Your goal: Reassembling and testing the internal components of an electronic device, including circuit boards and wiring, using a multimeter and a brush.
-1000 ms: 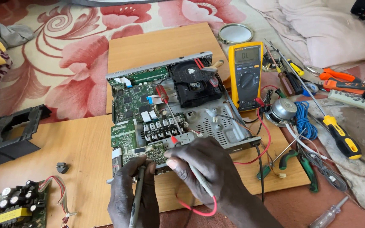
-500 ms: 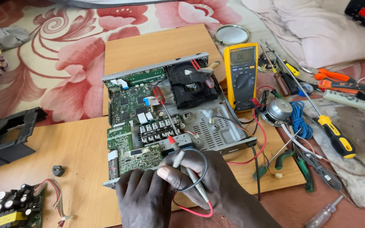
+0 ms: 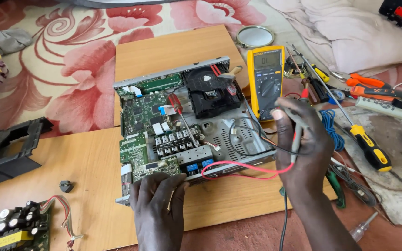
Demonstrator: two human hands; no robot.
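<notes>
Nearest the camera, the left hand (image 3: pixel 157 204) lay curled, fingers bent, over the front edge of the opened electronics chassis (image 3: pixel 187 135), its fingertips pressing on the green circuit board (image 3: pixel 138 153) at the near left corner; whether a probe sat under those fingers could not be told. The right hand (image 3: pixel 303 153) was raised beside the chassis's right end, closed around a pair of multimeter probes (image 3: pixel 298 135) with their tips pointing up. A red test lead (image 3: pixel 238 168) looped from that hand across the chassis's front rim, and a black lead (image 3: pixel 284 223) hung down past the wrist.

The chassis sat on a wooden board (image 3: pixel 94 167), which rested on the floor. On the board's near left corner lay a small black knob (image 3: pixel 65 186) and, just beyond the edge, a separate power board with capacitors (image 3: pixel 15 227). A black plastic frame (image 3: pixel 5 144) lay well to the left.

Inside the chassis, a red-handled screwdriver (image 3: pixel 180 114) rested across the row of connectors, and a black disc drive (image 3: pixel 210 90) filled the far right corner. Just beside it stood a yellow multimeter (image 3: pixel 266 76). To the right, a yellow-and-black screwdriver (image 3: pixel 368 146), orange-handled pliers (image 3: pixel 373 88) and a coil of blue wire (image 3: pixel 329 123) were scattered. Farthest off, a round metal lid (image 3: pixel 255 36) lay on the floral carpet (image 3: pixel 70 60).
</notes>
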